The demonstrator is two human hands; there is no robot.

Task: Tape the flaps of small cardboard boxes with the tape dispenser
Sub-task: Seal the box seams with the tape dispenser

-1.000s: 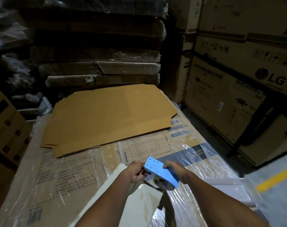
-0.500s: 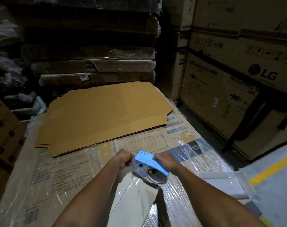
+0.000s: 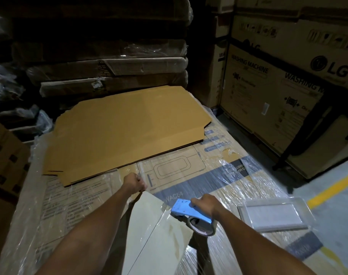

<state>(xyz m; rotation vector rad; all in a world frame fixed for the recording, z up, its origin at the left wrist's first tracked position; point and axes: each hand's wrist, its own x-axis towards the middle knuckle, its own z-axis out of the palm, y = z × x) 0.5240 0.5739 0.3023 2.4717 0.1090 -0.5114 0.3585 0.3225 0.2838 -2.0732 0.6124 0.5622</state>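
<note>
Right hand (image 3: 204, 203) grips the blue tape dispenser (image 3: 191, 212) at the pale box (image 3: 149, 231). Left hand (image 3: 134, 183), fisted, seems to pinch tape up-left. So the strip runs diagonally between them.

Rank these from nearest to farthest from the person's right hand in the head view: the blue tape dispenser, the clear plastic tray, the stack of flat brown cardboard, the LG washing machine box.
1. Blue tape dispenser: gripped in the right hand.
2. Clear plastic tray: just to its right.
3. Stack of flat brown cardboard: ahead and left.
4. LG washing machine box: far right, across the aisle.
</note>
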